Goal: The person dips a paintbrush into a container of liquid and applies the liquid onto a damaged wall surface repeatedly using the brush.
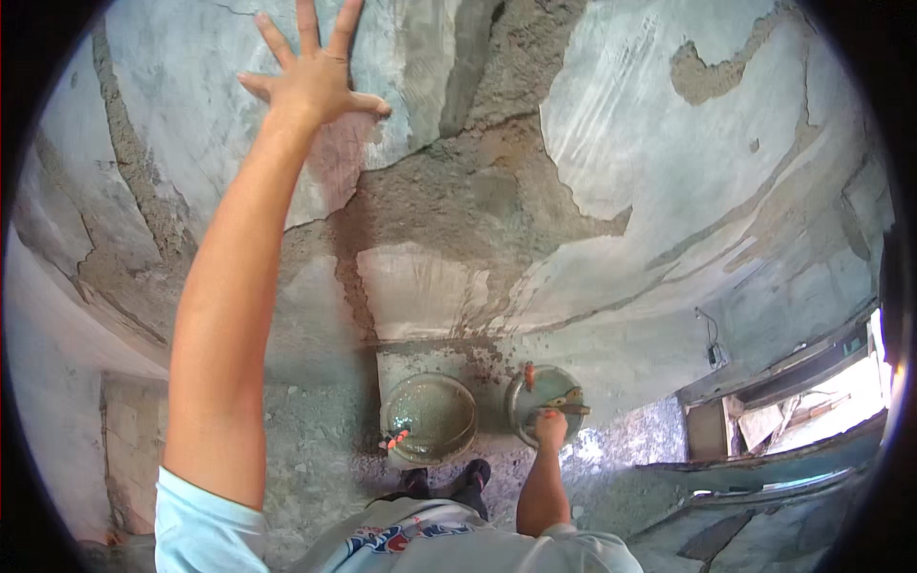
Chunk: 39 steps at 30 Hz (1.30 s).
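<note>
My left hand [310,84] lies on the upper wall with its fingers spread wide, holding nothing. Down at the right, my right hand [551,430] reaches over a round tub [517,426] and is closed on a trowel-like tool [571,400], with a bit of orange showing at my fingers. The tool's exact shape is too small to make out. Another orange handle [530,376] sticks up at the tub's far rim. Left of it stands a second round tub [467,447] with murky grey-brown contents, and a red-orange and black tool [395,438] rests at its left rim.
Before me rises a grey plastered wall [630,105] with rough brown patches [458,205] where the plaster is broken away. A dark wire [713,344] hangs low on the wall. To the right is a bright window-like opening [812,406]. My feet [478,473] stand just behind the tubs.
</note>
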Each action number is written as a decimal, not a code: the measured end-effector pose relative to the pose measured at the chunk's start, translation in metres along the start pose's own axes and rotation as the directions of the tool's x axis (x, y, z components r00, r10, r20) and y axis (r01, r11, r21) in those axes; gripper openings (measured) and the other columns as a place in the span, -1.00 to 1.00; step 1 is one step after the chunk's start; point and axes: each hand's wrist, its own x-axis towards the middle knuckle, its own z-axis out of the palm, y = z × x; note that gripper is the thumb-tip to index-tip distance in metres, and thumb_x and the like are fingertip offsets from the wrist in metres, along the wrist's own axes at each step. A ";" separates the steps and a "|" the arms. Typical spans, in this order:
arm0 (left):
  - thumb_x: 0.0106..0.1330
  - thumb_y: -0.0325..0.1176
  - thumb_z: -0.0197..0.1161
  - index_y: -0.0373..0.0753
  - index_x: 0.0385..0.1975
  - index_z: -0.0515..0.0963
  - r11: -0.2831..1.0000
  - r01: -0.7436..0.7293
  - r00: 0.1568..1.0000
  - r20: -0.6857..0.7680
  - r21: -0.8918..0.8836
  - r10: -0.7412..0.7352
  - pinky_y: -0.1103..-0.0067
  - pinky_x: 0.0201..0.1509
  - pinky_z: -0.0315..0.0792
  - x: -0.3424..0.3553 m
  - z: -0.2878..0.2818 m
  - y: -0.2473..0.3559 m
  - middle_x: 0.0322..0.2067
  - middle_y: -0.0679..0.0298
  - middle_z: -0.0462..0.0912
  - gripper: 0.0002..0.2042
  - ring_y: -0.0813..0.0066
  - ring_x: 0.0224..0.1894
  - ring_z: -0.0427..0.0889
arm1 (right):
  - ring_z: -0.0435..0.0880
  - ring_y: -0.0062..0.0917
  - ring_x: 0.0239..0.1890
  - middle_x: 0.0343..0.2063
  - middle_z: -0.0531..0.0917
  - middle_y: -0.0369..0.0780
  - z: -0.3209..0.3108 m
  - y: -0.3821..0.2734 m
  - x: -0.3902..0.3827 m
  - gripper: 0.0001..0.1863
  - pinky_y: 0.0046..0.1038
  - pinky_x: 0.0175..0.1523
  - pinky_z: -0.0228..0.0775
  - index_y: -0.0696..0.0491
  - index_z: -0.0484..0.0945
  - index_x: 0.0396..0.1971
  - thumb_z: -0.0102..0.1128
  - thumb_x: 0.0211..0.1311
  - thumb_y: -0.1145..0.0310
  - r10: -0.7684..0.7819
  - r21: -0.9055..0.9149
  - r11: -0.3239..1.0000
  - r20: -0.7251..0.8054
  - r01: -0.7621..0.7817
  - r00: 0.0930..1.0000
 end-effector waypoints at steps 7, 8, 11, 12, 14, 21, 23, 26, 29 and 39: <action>-0.40 0.19 0.76 0.39 0.63 -0.25 1.000 0.011 1.000 0.005 0.022 -0.011 -0.60 0.33 -0.10 0.001 -0.008 -0.004 0.60 0.10 -0.73 0.52 -0.40 0.59 -0.61 | 0.70 -0.43 -0.37 -0.42 0.73 -0.17 -0.062 -0.100 -0.002 -0.80 -0.33 -0.20 0.53 0.15 0.71 -0.13 0.21 0.43 0.36 -0.390 0.412 0.729 -0.406 0.547 0.826; -0.40 0.19 0.76 0.40 0.63 -0.24 0.999 0.031 1.000 -0.002 0.045 -0.031 -0.60 0.33 -0.09 0.001 -0.008 -0.009 0.60 0.10 -0.73 0.51 -0.39 0.59 -0.62 | 0.71 -0.36 -0.19 -0.26 0.74 -0.12 -0.072 -0.144 -0.016 -0.79 -0.36 -0.03 0.52 0.17 0.70 -0.10 0.21 0.41 0.40 -0.366 0.513 0.699 -0.341 0.498 0.866; -0.40 0.18 0.76 0.40 0.62 -0.25 0.999 0.018 1.000 -0.015 0.043 -0.017 -0.60 0.32 -0.08 0.002 -0.007 -0.005 0.60 0.11 -0.73 0.51 -0.39 0.59 -0.63 | 0.70 -0.25 0.07 -0.04 0.73 -0.05 -0.062 -0.237 -0.028 -0.78 -0.32 0.21 0.47 0.19 0.68 -0.06 0.21 0.38 0.45 -0.428 0.624 0.500 -0.424 0.600 0.798; -0.40 0.18 0.76 0.40 0.62 -0.25 1.000 0.004 1.000 -0.013 0.030 -0.004 -0.60 0.32 -0.08 0.004 -0.002 0.000 0.60 0.11 -0.73 0.51 -0.39 0.59 -0.63 | 0.67 -0.20 0.10 -0.02 0.71 -0.05 -0.057 -0.268 -0.033 -0.79 -0.27 0.23 0.45 0.17 0.68 -0.07 0.20 0.37 0.47 -0.480 0.529 0.433 -0.550 0.730 0.683; -0.39 0.19 0.76 0.41 0.62 -0.26 0.999 0.009 1.000 -0.009 0.038 -0.009 -0.60 0.32 -0.08 0.002 -0.006 -0.002 0.60 0.12 -0.73 0.51 -0.38 0.59 -0.63 | 0.63 -0.13 0.12 -0.01 0.69 -0.05 -0.031 -0.338 -0.063 -0.82 -0.18 0.25 0.43 0.13 0.68 -0.10 0.21 0.36 0.49 -0.518 0.403 0.343 -0.672 0.849 0.529; -0.41 0.22 0.75 0.40 0.62 -0.26 0.999 0.004 1.000 0.006 0.038 -0.004 -0.60 0.32 -0.07 0.002 0.000 -0.005 0.60 0.10 -0.73 0.52 -0.40 0.58 -0.63 | 0.65 -0.07 0.04 -0.06 0.63 -0.08 0.057 -0.421 -0.196 -0.81 -0.10 0.03 0.57 -0.11 0.70 -0.09 0.33 0.33 0.38 -0.806 0.576 0.178 -0.380 0.798 0.454; -0.40 0.22 0.75 0.41 0.62 -0.27 0.999 -0.002 1.000 -0.013 0.044 0.002 -0.60 0.32 -0.07 0.001 0.000 -0.005 0.60 0.10 -0.74 0.52 -0.39 0.58 -0.64 | 0.67 -0.09 0.01 -0.05 0.63 -0.11 0.059 -0.419 -0.203 -0.81 -0.09 -0.04 0.61 -0.17 0.70 -0.09 0.33 0.33 0.36 -0.875 0.622 0.143 -0.285 0.770 0.392; -0.40 0.23 0.75 0.41 0.62 -0.27 0.998 0.013 1.000 -0.006 0.054 -0.013 -0.60 0.31 -0.08 0.002 -0.001 -0.006 0.60 0.12 -0.73 0.52 -0.38 0.58 -0.65 | 0.69 -0.14 0.00 0.04 0.66 -0.17 0.037 -0.415 -0.173 -0.83 -0.14 -0.04 0.62 -0.19 0.70 -0.10 0.31 0.36 0.34 -0.911 0.611 0.112 -0.253 0.784 0.327; -0.39 0.23 0.74 0.42 0.62 -0.28 0.999 -0.002 1.000 -0.007 0.042 0.002 -0.60 0.32 -0.08 0.003 -0.003 -0.005 0.60 0.13 -0.74 0.52 -0.36 0.58 -0.67 | 0.71 -0.22 0.00 -0.04 0.72 -0.14 0.020 -0.394 -0.104 -0.84 -0.27 0.12 0.53 0.03 0.70 -0.10 0.29 0.36 0.42 -0.767 0.623 0.107 -0.445 0.775 0.463; -0.39 0.24 0.74 0.43 0.62 -0.28 0.998 0.020 1.000 0.012 0.053 -0.020 -0.59 0.33 -0.08 0.004 -0.007 0.003 0.60 0.14 -0.74 0.51 -0.36 0.58 -0.66 | 0.64 -0.64 -0.41 -0.11 0.73 -0.19 0.059 -0.306 -0.017 -0.86 -0.67 -0.42 0.45 0.14 0.67 -0.10 0.20 0.45 0.49 -0.063 0.928 0.198 -0.310 0.316 0.949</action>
